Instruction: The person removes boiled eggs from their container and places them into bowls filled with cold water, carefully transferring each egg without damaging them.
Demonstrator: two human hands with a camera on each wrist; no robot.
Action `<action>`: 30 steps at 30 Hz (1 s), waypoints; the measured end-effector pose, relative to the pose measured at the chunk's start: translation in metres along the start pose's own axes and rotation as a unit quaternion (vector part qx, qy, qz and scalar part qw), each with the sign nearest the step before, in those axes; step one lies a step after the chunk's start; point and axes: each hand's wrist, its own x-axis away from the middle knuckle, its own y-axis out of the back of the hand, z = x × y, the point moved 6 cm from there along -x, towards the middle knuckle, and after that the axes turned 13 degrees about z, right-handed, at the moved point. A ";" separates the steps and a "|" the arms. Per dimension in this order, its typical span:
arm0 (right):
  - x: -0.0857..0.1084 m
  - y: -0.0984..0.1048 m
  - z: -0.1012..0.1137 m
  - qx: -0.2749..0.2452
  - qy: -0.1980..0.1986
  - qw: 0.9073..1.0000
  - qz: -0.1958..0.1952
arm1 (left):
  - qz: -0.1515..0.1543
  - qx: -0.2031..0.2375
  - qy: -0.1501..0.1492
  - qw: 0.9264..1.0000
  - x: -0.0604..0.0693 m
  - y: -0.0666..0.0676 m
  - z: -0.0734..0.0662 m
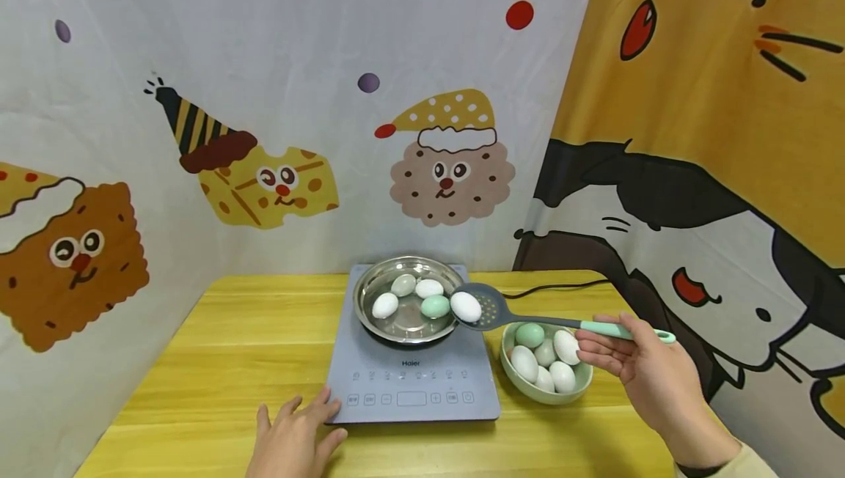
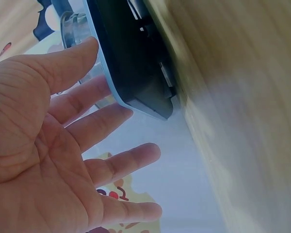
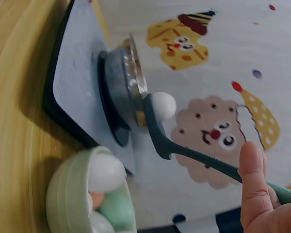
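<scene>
My right hand (image 1: pixel 643 368) holds a slotted spoon (image 1: pixel 541 320) by its mint-green handle, thumb on top and fingers below. A white egg (image 1: pixel 466 307) lies in the spoon's grey head, at the right rim of a steel pan (image 1: pixel 409 330). In the pan are several eggs, white, greyish and one pale green (image 1: pixel 435 307). The pan stands on a grey induction cooktop (image 1: pixel 370 361). Fingers spread, my left hand (image 1: pixel 293 434) touches the cooktop's near left corner; the left wrist view shows thumb and fingertips against its edge (image 2: pixel 105 73).
Right of the cooktop, below the spoon handle, stands a pale green bowl (image 1: pixel 548 395) full of white and green eggs. A black cord (image 1: pixel 561 287) runs along the back of the wooden table (image 1: pixel 198 361). Behind hangs a printed cartoon curtain (image 1: pixel 297 38).
</scene>
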 end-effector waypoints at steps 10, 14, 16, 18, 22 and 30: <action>0.042 0.055 -0.004 -0.008 0.012 0.998 -0.063 | -0.003 0.000 0.007 1.000 0.001 0.000 0.001; 0.057 0.071 -0.007 0.032 0.009 0.992 -0.118 | 0.002 0.003 0.013 1.000 0.000 -0.001 0.003; 0.066 0.075 -0.010 0.052 -0.008 0.986 -0.158 | 0.007 0.006 0.016 1.000 0.000 -0.003 0.004; 0.074 0.076 -0.013 0.064 -0.017 0.977 -0.202 | 0.014 0.008 0.019 1.000 0.000 -0.004 0.004; 0.090 0.068 -0.017 0.107 -0.021 0.959 -0.263 | 0.021 0.012 0.022 0.999 0.001 -0.005 0.005; 0.104 0.040 -0.024 0.127 0.003 0.933 -0.338 | 0.020 0.019 0.027 0.999 0.002 -0.007 0.006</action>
